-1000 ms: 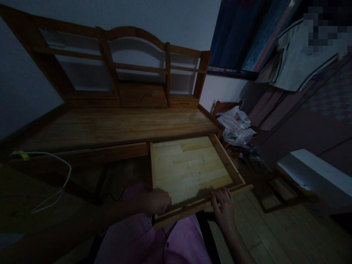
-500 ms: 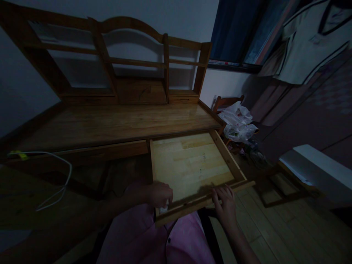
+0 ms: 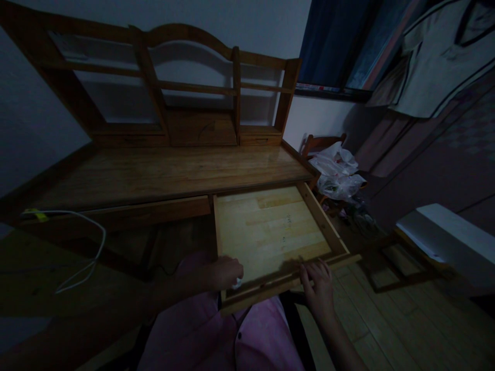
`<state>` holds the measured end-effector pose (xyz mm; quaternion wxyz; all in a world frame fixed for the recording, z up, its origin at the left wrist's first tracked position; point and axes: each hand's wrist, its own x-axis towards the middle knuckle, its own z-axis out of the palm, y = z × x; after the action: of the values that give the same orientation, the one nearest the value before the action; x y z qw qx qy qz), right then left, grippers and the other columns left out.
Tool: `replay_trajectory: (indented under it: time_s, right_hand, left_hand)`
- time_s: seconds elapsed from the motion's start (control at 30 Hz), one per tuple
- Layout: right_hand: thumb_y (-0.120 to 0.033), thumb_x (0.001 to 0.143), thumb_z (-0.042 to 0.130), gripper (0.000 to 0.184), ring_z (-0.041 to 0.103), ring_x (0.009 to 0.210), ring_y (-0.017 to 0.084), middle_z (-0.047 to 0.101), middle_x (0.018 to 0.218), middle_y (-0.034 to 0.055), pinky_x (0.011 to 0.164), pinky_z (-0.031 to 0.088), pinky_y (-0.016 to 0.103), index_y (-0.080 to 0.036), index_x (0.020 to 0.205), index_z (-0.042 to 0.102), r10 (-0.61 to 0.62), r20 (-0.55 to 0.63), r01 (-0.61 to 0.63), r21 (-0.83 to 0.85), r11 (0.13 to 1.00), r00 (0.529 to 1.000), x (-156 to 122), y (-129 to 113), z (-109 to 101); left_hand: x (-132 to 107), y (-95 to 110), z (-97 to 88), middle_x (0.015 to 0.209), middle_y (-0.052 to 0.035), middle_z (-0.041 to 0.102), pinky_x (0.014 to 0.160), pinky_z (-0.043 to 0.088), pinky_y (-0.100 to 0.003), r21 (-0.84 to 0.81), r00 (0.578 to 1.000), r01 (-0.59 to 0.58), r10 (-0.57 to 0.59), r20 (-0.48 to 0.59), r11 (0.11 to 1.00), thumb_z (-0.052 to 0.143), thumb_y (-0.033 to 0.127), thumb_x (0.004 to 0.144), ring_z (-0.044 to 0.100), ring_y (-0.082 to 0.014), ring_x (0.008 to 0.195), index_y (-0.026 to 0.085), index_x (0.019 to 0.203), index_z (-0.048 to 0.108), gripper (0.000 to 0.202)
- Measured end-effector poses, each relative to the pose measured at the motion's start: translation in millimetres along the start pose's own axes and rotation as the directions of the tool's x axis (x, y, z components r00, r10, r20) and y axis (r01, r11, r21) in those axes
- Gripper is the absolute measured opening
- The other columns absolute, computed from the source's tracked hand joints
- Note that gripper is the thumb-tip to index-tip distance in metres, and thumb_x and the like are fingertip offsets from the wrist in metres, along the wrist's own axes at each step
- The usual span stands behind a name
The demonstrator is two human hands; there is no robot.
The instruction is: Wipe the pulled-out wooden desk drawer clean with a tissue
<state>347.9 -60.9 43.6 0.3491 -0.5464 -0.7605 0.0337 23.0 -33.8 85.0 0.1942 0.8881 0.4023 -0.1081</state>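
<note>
A pulled-out wooden drawer (image 3: 270, 226) juts from the desk over my lap, its pale bottom board bare. At its front left corner my left hand (image 3: 227, 273) is closed round a crumpled white tissue (image 3: 237, 283), most of which the fingers hide. Cloth or paper, the exact material is hard to tell in the dim light. My right hand (image 3: 319, 286) grips the drawer's front panel near the right end, with the fingers over the top edge and the thumb on the near side.
The wooden desk (image 3: 185, 170) carries a shelf hutch (image 3: 185, 90) at the back. A white cable (image 3: 102, 234) hangs at the left. Plastic bags (image 3: 336, 167) lie on a chair beyond the desk's right end. A white box-like object (image 3: 444, 232) rests on a stool at the right.
My left hand has lifted the tissue slightly from the drawer's front left corner. The right hand keeps its hold on the front panel. The view has shifted a little.
</note>
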Motion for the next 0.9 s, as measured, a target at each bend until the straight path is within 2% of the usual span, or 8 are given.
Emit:
replay_trajectory:
  time_s: [0.1, 0.2, 0.57, 0.73, 0.83, 0.9]
  right_hand:
    - [-0.027, 0.097, 0.049, 0.021, 0.059, 0.083, 0.019, 0.067, 0.080, 0.0017, 0.104, 0.035, 0.047, -0.022, 0.083, 0.065, 0.003, -0.003, -0.003, -0.001, 1.000, 1.000, 0.2, 0.2, 0.5]
    - [-0.027, 0.096, 0.049, 0.022, 0.058, 0.082, 0.019, 0.067, 0.079, 0.0016, 0.104, 0.035, 0.046, -0.023, 0.082, 0.065, 0.001, -0.003, -0.001, -0.001, 1.000, 1.000, 0.5, -0.6, 0.6]
    - [-0.026, 0.097, 0.048, 0.022, 0.058, 0.081, 0.019, 0.066, 0.080, 0.0014, 0.105, 0.034, 0.048, -0.024, 0.083, 0.065, 0.000, 0.002, 0.000, -0.007, 1.000, 1.000, 1.0, -0.3, 0.5]
    - [-0.026, 0.097, 0.049, 0.022, 0.059, 0.083, 0.020, 0.068, 0.082, 0.0019, 0.105, 0.035, 0.048, -0.023, 0.083, 0.065, 0.000, -0.005, 0.000, -0.009, 1.000, 1.000, -0.1, 0.3, 1.0]
    - [-0.027, 0.096, 0.050, 0.020, 0.060, 0.084, 0.020, 0.068, 0.083, 0.0020, 0.105, 0.035, 0.048, -0.023, 0.085, 0.066, -0.003, -0.014, 0.003, -0.014, 1.000, 1.000, -0.8, 0.7, 0.7]
    - [-0.027, 0.096, 0.050, 0.020, 0.060, 0.084, 0.020, 0.068, 0.082, 0.0017, 0.105, 0.035, 0.047, -0.023, 0.084, 0.066, 0.000, -0.008, 0.000, -0.018, 1.000, 1.000, -0.8, 0.8, 0.4]
  left_hand:
    - [-9.9, 12.3, 9.6, 0.078, -0.0064, 0.074, 0.069, 0.048, -0.028, -0.015, 1.000, -0.029, 0.029, 0.003, 0.999, 0.063, 0.016, 0.078, 0.068, -0.0200, 0.077, 0.019, 0.078, 0.073, 0.010]
    - [-16.6, 20.2, 7.9, 0.077, -0.0083, 0.073, 0.068, 0.048, -0.029, 0.027, 1.000, -0.019, 0.019, 0.002, 0.999, 0.059, 0.015, 0.080, 0.067, -0.0211, 0.076, 0.017, 0.075, 0.071, 0.014]
    - [-20.4, 19.7, -24.9, 0.086, -0.0052, 0.076, 0.075, 0.047, -0.030, -0.047, 0.996, -0.061, 0.064, 0.061, 0.997, 0.065, 0.010, 0.073, 0.067, -0.0210, 0.084, 0.023, 0.090, 0.076, 0.024]
    - [-25.7, 18.9, -41.4, 0.083, -0.0043, 0.077, 0.071, 0.046, -0.028, -0.107, 0.993, -0.050, 0.060, 0.098, 0.993, 0.065, 0.010, 0.073, 0.067, -0.0209, 0.083, 0.024, 0.090, 0.077, 0.025]
    - [-25.9, 12.3, -36.2, 0.091, -0.0061, 0.076, 0.073, 0.046, -0.029, -0.136, 0.999, -0.024, 0.029, 0.033, 0.990, 0.060, 0.014, 0.079, 0.068, -0.0213, 0.088, 0.022, 0.093, 0.076, 0.023]
    - [-23.0, 7.9, -26.0, 0.098, -0.0069, 0.075, 0.078, 0.047, -0.029, -0.137, 0.997, 0.032, -0.041, -0.064, 0.990, 0.059, 0.014, 0.080, 0.067, -0.0216, 0.094, 0.020, 0.098, 0.074, 0.024]
